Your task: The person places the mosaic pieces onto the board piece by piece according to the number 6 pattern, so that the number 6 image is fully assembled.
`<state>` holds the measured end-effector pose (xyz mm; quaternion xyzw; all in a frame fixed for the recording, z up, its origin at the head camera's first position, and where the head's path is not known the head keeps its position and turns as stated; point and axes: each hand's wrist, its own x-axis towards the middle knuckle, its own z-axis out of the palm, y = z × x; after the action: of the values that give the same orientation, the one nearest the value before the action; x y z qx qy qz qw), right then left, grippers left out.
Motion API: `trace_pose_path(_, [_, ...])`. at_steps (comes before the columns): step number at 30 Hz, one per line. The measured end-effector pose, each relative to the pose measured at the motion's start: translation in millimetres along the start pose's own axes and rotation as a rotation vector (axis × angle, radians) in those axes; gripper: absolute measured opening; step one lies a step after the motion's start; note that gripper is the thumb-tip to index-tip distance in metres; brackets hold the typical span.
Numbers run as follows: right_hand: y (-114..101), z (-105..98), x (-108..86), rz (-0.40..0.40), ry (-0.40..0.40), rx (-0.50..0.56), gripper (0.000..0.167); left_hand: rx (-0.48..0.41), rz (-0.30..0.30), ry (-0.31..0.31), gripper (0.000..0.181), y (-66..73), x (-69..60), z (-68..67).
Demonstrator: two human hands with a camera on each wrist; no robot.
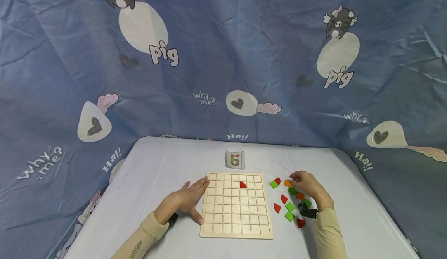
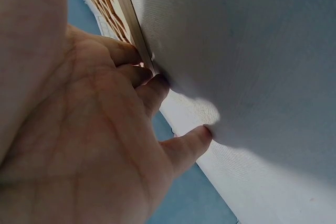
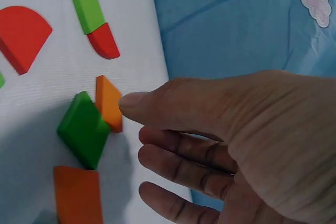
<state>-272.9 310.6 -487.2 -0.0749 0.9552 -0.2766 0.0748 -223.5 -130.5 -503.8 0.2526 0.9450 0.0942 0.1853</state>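
Observation:
A square wooden grid board (image 1: 236, 230) lies on the white table, with one red quarter-circle piece (image 1: 243, 185) in an upper cell. My left hand (image 1: 191, 197) rests along the board's left edge, fingers spread; in the left wrist view its fingertips touch the board's side (image 2: 130, 11). Beside the loose pieces hovers my right hand (image 1: 306, 184), its thumb tip at the edge of an orange square piece (image 3: 107, 100). The right wrist view shows the other fingers bent loosely, the index finger mostly hidden. A dark green piece (image 3: 84, 129) touches the orange one.
Several loose red, green and orange pieces lie right of the board, including a light green square (image 1: 289, 216) and a red quarter-circle (image 1: 301, 223). Behind the board lies a small printed pattern card (image 1: 235, 160). A blue patterned cloth (image 1: 209, 57) hangs around the table.

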Motion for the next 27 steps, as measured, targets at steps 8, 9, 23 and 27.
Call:
trace_pose_path(8, [1, 9, 7.4, 0.048, -0.035, 0.023, 0.022, 0.005, -0.001, -0.006, 0.137, -0.4, 0.1, -1.0])
trace_pose_path(9, [1, 10, 7.7, 0.064, -0.039, 0.025, 0.021, 0.004, -0.001, -0.005, 0.137, -0.3, 0.1, -1.1])
trace_pose_path(23, [5, 15, 9.6, 0.074, 0.003, 0.0, 0.016, -0.01, 0.016, 0.001, 0.137, -0.7, -0.4, -0.1])
trace_pose_path(27, [5, 16, 11.7, 0.078, 0.019, -0.009, 0.017, -0.007, 0.017, 0.003, 0.138, -1.1, 0.0, 0.0])
